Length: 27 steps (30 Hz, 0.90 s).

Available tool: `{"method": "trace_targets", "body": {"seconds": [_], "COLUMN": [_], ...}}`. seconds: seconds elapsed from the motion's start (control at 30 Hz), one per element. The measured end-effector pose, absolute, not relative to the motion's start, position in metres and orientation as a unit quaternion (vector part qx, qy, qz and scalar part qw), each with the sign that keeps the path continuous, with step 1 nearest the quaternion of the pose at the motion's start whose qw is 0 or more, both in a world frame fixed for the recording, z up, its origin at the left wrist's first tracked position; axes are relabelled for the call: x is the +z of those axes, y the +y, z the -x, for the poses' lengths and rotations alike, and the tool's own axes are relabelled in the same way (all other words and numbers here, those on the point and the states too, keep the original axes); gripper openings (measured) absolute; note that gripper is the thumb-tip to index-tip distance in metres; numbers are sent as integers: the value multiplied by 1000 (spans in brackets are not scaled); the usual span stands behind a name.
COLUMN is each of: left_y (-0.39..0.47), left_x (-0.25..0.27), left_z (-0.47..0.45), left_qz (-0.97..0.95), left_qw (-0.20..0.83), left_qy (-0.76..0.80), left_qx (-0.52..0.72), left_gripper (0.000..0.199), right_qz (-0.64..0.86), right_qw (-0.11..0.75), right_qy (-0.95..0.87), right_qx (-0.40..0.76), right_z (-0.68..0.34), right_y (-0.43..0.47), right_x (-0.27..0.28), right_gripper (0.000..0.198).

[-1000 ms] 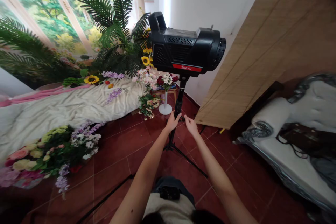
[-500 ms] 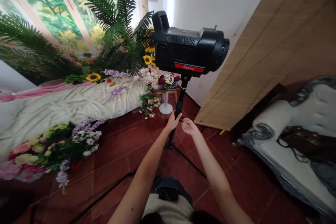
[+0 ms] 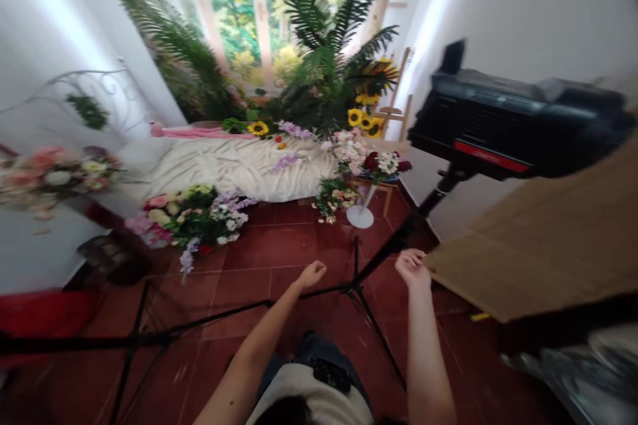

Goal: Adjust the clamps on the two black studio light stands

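A black studio light [image 3: 488,123] with a red label strip sits on top of a black light stand [image 3: 383,252], whose pole looks tilted in this view. My right hand [image 3: 413,267] is right beside the pole below the light, its fingers curled in; whether they grip a small part there I cannot make out. Away from the pole, my left hand [image 3: 312,274] hovers over the tiled floor with its fingers drawn together and nothing seen in them. The light is blurred by motion.
A cream-draped bed [image 3: 234,163] lies along the window, with a flower arrangement [image 3: 199,216] before it. The stand's legs spread over red tiles [image 3: 294,246]. At right hangs a bamboo blind [image 3: 513,246]; another black pole [image 3: 90,343] crosses the lower left.
My left hand has let go of the stand's pole and moved left. My right hand stays close to the pole. The view has swung left, putting the light farther right.
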<state>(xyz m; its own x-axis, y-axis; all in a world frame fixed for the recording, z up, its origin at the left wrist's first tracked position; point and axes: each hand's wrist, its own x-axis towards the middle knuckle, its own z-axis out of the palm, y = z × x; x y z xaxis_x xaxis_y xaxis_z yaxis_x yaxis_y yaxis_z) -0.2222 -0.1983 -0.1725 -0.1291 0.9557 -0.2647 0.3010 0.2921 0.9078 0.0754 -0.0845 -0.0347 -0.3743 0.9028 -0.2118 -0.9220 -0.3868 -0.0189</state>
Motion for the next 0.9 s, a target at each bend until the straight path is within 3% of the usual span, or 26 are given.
{"method": "trace_targets", "body": {"seconds": [0.1,0.2,0.43,0.63,0.73,0.8,0.9], "left_y": [-294,-395,-592,-684,-711,-725,-736], "left_x": [-203,-206,-141,-72,-55,-50,-49], "left_z": [307,390,570,666,705,730,762], "left_qz": [-357,-249,-54,140,130,98,54], "left_qw": [458,418,243,-169,-307,-334,-283], "left_qy": [753,820,901,883,830,806,779], "left_qx": [311,300,355,415,447,478,557], "left_gripper": [30,26,25,32,45,52,49], "right_qz": [259,373,390,335,334,342,367], "right_qw": [601,575,373,165,83,44,12], "right_qy": [-39,-72,-197,-242,-224,-214,-199], "right_qx": [755,724,818,896,912,914,909], "right_z": [-57,-16,175,335,383,405,428], "right_y": [-90,-102,-199,-346,-410,-444,-476], "right_x": [-57,-84,-108,-100,-104,-109,-118], "right_gripper": [22,18,13,12,12,13,15]}}
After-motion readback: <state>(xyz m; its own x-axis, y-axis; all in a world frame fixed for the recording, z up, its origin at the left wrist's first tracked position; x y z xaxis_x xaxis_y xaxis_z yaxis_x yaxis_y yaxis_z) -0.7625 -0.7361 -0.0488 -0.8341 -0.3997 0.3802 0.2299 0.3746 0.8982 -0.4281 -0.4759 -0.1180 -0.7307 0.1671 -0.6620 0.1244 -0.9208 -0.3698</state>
